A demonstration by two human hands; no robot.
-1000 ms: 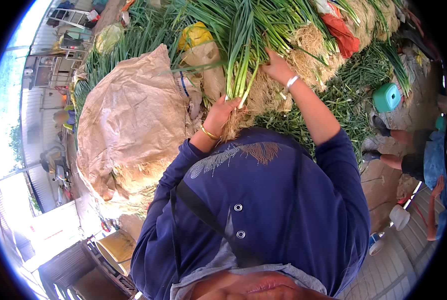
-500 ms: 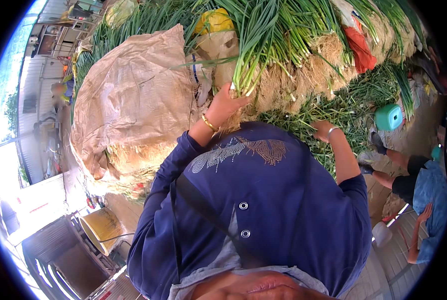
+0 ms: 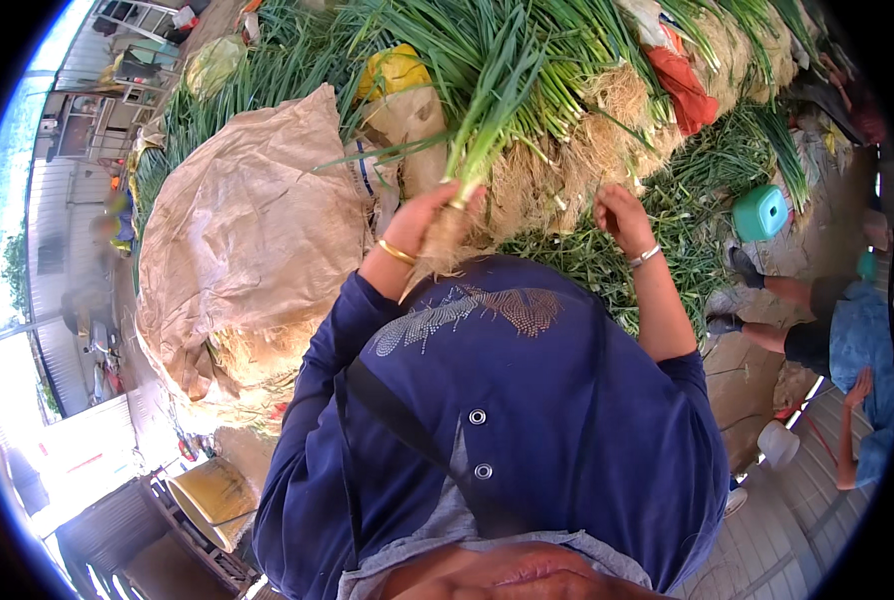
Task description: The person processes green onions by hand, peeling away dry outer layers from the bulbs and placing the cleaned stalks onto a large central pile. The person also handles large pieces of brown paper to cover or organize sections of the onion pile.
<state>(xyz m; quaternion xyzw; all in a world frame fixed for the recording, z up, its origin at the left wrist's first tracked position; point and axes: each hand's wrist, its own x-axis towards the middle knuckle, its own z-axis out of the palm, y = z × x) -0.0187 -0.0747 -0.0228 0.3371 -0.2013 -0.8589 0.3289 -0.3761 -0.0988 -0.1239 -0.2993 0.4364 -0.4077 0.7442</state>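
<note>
My left hand [image 3: 429, 218] is closed round the lower stems of a bunch of spring onions [image 3: 475, 158], leaves pointing away and pale stringy roots hanging toward my chest. Behind that bunch lies a big heap of spring onions [image 3: 557, 70], its root ends [image 3: 567, 160] facing me. My right hand [image 3: 624, 218] hovers just in front of those roots, apart from the bunch, with its fingers curled in. Whether anything small is between them cannot be seen. Loose green trimmings [image 3: 682, 195] lie below and beyond it.
A tan woven sack [image 3: 252, 200] covers more spring onions on the left. Yellow [image 3: 394, 72] and red [image 3: 682, 88] bags sit in the heap. To the right are a turquoise plastic container [image 3: 760, 212] and another person [image 3: 857, 340]. A yellow bucket [image 3: 214, 497] stands lower left.
The left hand has drawn the bunch slightly left and toward me. My right hand has risen from the loose trimmings to the root ends, its fingers curling in.
</note>
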